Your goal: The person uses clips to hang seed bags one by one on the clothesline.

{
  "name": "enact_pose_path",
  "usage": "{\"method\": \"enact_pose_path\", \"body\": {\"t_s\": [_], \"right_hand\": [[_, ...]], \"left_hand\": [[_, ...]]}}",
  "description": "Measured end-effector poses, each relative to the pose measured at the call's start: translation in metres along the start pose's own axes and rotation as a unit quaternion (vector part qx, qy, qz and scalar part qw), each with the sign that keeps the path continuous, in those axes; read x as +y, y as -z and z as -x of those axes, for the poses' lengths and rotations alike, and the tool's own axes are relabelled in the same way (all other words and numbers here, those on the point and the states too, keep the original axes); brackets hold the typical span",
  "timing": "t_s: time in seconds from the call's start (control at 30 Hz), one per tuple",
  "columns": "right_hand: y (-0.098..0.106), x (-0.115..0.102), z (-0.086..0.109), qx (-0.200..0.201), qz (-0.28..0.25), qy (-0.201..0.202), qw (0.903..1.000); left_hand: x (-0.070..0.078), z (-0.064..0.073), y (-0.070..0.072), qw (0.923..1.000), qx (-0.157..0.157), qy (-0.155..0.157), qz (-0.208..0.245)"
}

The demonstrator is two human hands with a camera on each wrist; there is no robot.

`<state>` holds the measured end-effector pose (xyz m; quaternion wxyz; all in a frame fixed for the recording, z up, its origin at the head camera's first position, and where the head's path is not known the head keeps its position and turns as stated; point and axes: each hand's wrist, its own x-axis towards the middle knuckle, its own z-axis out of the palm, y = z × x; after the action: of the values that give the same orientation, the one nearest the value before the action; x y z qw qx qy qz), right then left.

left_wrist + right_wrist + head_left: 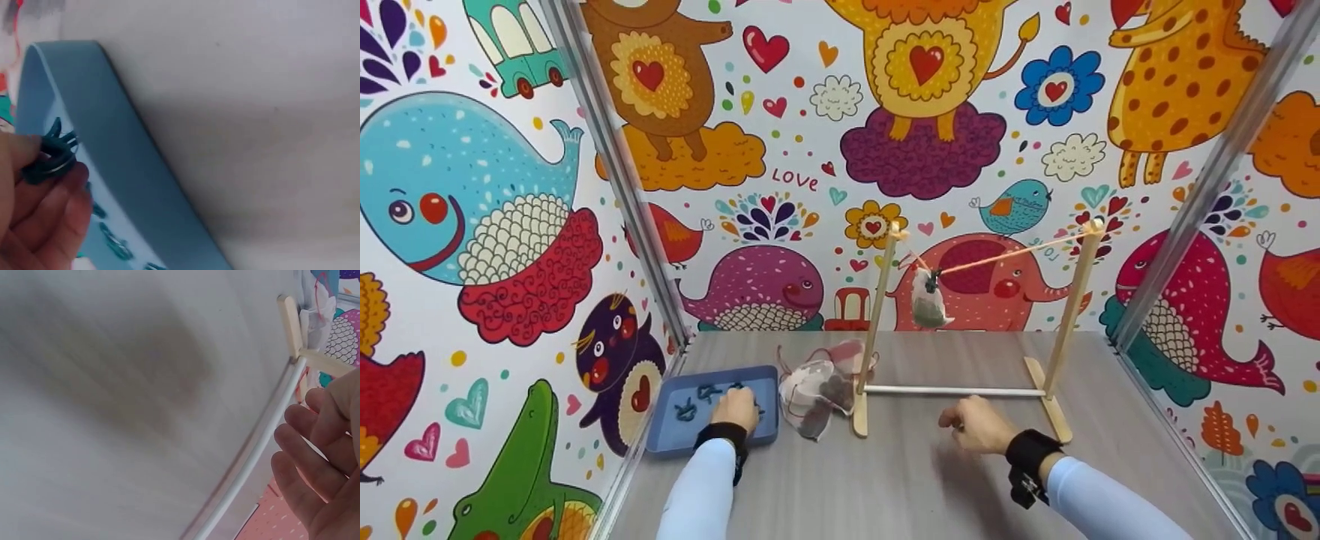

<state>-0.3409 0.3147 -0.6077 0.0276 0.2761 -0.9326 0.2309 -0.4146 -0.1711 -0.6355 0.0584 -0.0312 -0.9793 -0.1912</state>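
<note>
Over the blue tray point(660, 445), my left hand point(735, 411) pinches a small dark green clip point(52, 157) between thumb and fingers, as the left wrist view shows. Several similar green clips point(685, 409) lie on the tray's floor. My right hand point(979, 426) hovers above the table in front of the white rod point(952, 391), fingers loosely bent and holding nothing. A small whitish pouch point(930, 304) with dark contents hangs by a dark clip point(932, 281) from an orange string point(1012, 256). More drawstring pouches point(810, 390) lie beside the tray.
Two wooden posts point(1069, 315) on flat wooden feet point(861, 416) carry the string, with the rod joining them low down. Patterned panels and metal frame posts point(619, 172) enclose the grey table point(840, 487) at the back and sides.
</note>
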Motion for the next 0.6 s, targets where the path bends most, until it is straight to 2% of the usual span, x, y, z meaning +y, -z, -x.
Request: {"method": "enact_pose_path", "body": {"t_s": [0.07, 0.2, 0.3, 0.4, 0.5, 0.6], "right_hand": [[0.0, -0.004, -0.001, 0.008, 0.005, 0.008, 0.9999], [0.006, -0.014, -0.008, 0.026, 0.017, 0.009, 0.9995], [0.012, -0.025, -0.014, 0.043, 0.016, 0.012, 0.9989], [0.015, -0.035, -0.022, 0.067, 0.013, 0.026, 0.9973], [0.019, -0.048, -0.028, 0.085, 0.006, 0.036, 0.9957], [0.026, -0.062, -0.035, 0.105, -0.004, 0.039, 0.9936]], "left_hand": [[0.008, 0.0, 0.004, 0.9998, 0.011, -0.015, 0.008], [0.035, -0.007, 0.016, 0.997, 0.042, -0.05, 0.041], [0.06, -0.01, 0.028, 0.9901, 0.076, -0.089, 0.078], [0.085, -0.009, 0.037, 0.9795, 0.1, -0.126, 0.121], [0.111, -0.005, 0.044, 0.9697, 0.099, -0.148, 0.167], [0.137, -0.001, 0.05, 0.9635, 0.081, -0.152, 0.205]]}}
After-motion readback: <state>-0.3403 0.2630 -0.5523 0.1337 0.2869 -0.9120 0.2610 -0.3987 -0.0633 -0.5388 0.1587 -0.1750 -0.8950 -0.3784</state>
